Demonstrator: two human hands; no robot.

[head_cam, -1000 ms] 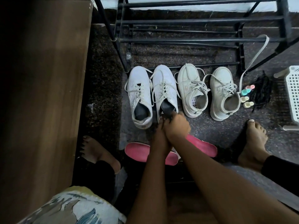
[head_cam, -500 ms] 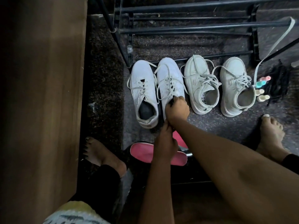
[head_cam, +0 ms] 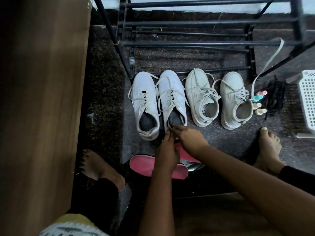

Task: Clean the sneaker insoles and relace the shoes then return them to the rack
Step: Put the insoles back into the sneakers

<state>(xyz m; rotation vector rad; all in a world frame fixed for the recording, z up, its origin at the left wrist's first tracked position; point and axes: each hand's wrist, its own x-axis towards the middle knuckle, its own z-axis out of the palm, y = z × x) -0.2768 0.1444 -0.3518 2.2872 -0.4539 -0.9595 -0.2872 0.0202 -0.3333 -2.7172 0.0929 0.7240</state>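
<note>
Sneaker (head_cam: pixel 172 97) lies just beyond left hand (head_cam: pixel 166 155), which pinches its lace (head_cam: pixel 169 126); right hand (head_cam: pixel 190 139) unclear.

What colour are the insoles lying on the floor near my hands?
The insoles are pink, seen best in the head view.
</note>
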